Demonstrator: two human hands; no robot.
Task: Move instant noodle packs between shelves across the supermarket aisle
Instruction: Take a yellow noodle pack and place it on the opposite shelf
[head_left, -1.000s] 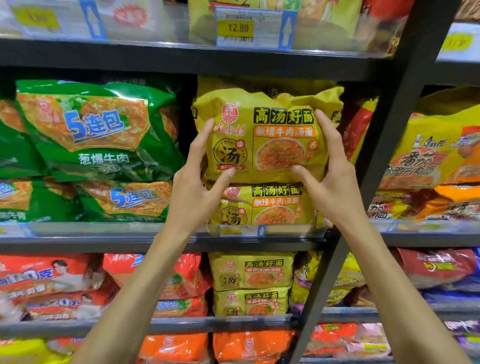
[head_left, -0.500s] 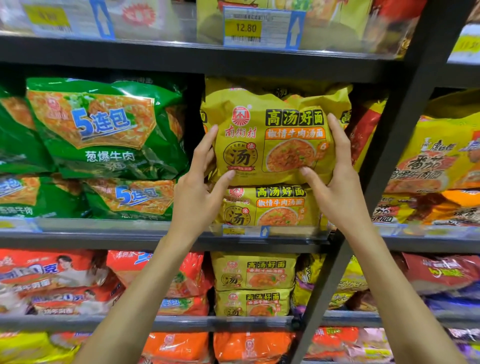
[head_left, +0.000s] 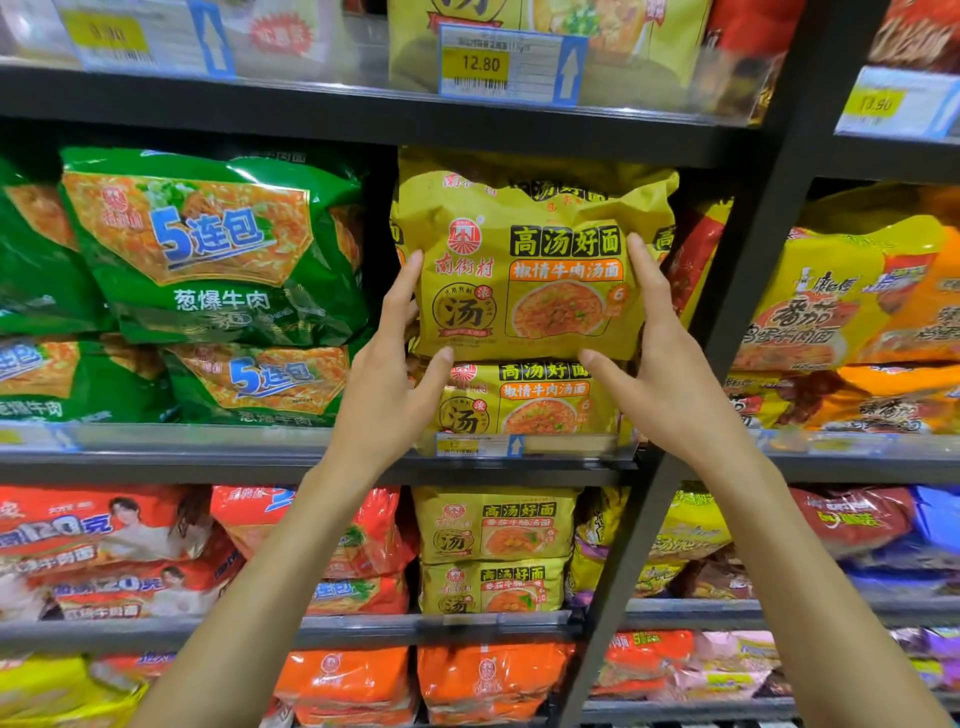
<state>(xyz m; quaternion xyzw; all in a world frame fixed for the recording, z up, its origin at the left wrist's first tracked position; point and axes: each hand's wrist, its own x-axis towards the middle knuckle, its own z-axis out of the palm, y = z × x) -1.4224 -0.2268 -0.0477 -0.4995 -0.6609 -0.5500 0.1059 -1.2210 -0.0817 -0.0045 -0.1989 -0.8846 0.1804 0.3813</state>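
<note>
As the yellow noodle pack (head_left: 535, 270) sat mid-frame, the left hand (head_left: 384, 395) and right hand (head_left: 670, 384) pinched its lower corners.

The upper yellow noodle pack (head_left: 530, 291) reads 南街村, 高汤好面, 椒情牛肉汤面, a large 汤 and the numeral 6; the lower yellow noodle pack (head_left: 540, 402) directly beneath repeats 高汤好面 and 椒情牛肉汤面. The green noodle pack (head_left: 213, 244) to the left reads 5连包 and 葱爆牛肉. The price tag (head_left: 511, 65) on the front edge of the upper shelf (head_left: 311, 111) reads 12.80 beside a white up-arrow, and the red noodle pack (head_left: 98, 525) at the left end of the lower shelf (head_left: 363, 631) shows 120克.
</note>
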